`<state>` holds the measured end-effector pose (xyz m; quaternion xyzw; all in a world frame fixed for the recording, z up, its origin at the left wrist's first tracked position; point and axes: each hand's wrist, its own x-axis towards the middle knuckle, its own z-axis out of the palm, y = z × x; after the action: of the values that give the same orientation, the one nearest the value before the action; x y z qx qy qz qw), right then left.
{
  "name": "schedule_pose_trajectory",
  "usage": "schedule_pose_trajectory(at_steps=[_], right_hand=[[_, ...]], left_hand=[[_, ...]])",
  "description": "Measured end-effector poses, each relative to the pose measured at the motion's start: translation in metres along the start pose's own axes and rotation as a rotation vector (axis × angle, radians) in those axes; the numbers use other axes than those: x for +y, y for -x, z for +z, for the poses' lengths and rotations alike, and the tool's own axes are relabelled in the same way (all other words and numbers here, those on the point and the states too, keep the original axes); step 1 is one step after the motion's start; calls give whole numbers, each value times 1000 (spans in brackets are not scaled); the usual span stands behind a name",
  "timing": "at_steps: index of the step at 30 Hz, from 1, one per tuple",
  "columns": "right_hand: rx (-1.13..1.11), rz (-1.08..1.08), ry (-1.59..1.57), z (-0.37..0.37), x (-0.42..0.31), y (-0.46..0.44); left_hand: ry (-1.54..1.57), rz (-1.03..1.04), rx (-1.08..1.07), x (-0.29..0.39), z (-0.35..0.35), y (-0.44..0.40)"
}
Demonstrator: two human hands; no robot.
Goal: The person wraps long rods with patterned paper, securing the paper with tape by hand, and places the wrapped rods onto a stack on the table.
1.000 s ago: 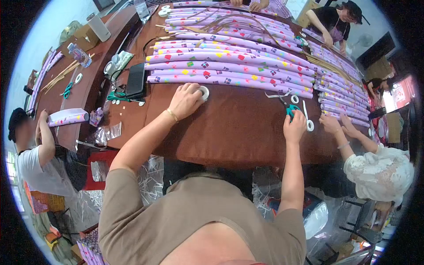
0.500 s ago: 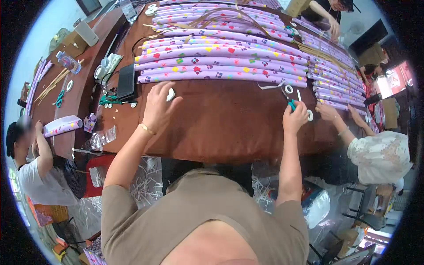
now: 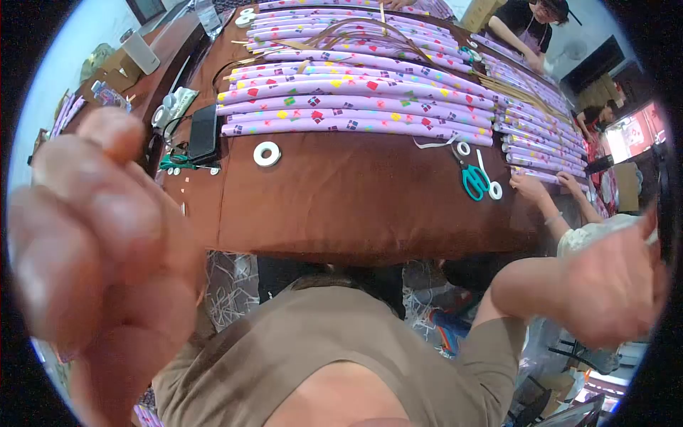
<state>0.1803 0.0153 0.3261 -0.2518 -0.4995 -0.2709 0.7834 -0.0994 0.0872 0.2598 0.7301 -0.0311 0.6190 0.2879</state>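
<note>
My left hand (image 3: 107,235) is raised very close to the camera, large and blurred. Its fingers look bent, and I see nothing in it. At the far right my right hand (image 3: 612,285) is lifted off the table and smeared by motion, with no object visible in it. Teal-handled scissors (image 3: 474,183) lie on the brown table covering (image 3: 341,192), beside a white tape roll (image 3: 495,190) and a second small tape roll (image 3: 464,148). A larger white tape roll (image 3: 267,154) lies at the left of the table, near the row of purple patterned rolls (image 3: 356,124).
A black box-like object (image 3: 203,134) and green-handled scissors (image 3: 174,162) are at the left. Brown strips (image 3: 356,28) lie over the far rolls. A co-worker's hands (image 3: 530,186) touch rolls at the right; another person (image 3: 526,32) bends over the far side. White paper scraps (image 3: 231,285) litter the floor.
My left hand has left the tape roll and risen toward the camera. My right hand has let go of the scissors and moved up to the right.
</note>
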Motion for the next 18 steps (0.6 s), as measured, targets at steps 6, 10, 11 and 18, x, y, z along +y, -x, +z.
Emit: schedule_pose_trajectory(at_steps=[6, 10, 11, 18], right_hand=[[232, 9, -50, 14, -22, -19], [-435, 118, -139, -79, 16, -13], [-610, 156, -171, -90, 24, -7], [-727, 152, 139, -88, 51, 37]], left_hand=[[-12, 17, 32, 13, -3, -6], [-143, -133, 7, 37, 20, -22], [-159, -90, 0, 38, 19, -21], [-320, -76, -82, 63, -17, -10]])
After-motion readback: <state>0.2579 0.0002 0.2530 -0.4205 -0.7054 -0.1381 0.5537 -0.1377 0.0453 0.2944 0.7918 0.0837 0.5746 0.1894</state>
